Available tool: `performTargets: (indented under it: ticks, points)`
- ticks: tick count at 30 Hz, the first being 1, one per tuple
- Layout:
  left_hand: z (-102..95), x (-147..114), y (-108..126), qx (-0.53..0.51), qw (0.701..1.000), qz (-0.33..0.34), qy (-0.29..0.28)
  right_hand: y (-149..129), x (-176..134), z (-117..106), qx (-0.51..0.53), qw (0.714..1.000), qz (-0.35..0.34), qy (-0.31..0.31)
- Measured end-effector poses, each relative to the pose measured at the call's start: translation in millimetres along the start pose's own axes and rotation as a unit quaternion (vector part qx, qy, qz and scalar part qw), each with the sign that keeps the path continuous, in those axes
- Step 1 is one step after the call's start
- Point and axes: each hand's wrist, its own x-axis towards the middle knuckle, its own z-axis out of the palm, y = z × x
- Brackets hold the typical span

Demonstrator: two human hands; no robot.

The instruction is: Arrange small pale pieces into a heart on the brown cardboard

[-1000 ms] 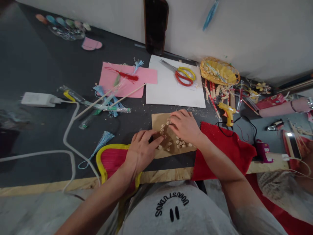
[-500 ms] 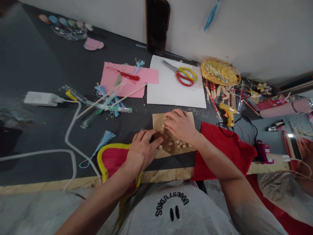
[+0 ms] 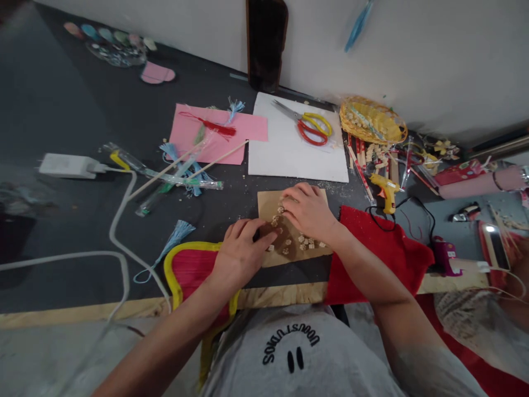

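fingers (image 3: pixel 291 204) of the bare right hand (image 3: pixel 311 212) bend together in the head view, their tips at the upper end of a short slanting line of small, knobbly beige pieces (image 3: pixel 275 220); whether they pinch one, i cannot tell. this line lies down and to the left of those tips, its long axis running towards the left hand (image 3: pixel 243 252), whose fingers curve side by side with the thumb apart; its grip is unclear too. the right hand is nearer the line's upper piece. the line sits between both hands on a flat, rectangular sheet of brown card (image 3: pixel 265 200), with a looser cluster of pieces (image 3: pixel 305 242) below the right palm. just right of the card spreads a bright red fabric cloth (image 3: pixel 382 248), under the right forearm.
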Motion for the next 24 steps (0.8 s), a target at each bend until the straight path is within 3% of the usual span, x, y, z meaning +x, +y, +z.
performTargets:
  ticks: [9, 24]
  points:
    - [-0.1, 0, 0, 0.001, 0.999, -0.02, -0.043, -3, -1, 2, 0.016, 0.998, -0.057, 0.023]
    - [2.0, -1, 1, 0.005, 1.0, -0.005, 0.001, -1, 2, 8, 0.004, 0.997, -0.064, 0.03]
